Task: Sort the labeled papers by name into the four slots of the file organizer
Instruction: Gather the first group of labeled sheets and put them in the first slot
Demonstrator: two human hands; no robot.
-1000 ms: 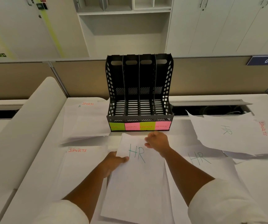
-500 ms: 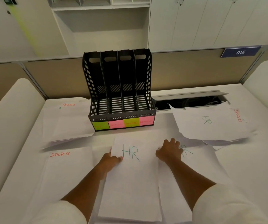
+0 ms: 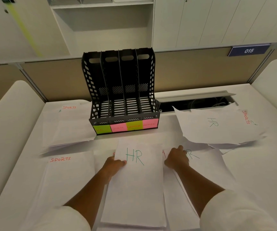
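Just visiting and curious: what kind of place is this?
Most likely an office: a desk with a divider panel, white cupboards behind, a numbered sign, and a file organizer.

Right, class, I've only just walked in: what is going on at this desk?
A person is sorting labelled papers. The left hand holds an HR sheet by its edge, while the right hand rests on a second HR sheet. All four slots of the black file organizer look empty. Sports sheets lie beside them.
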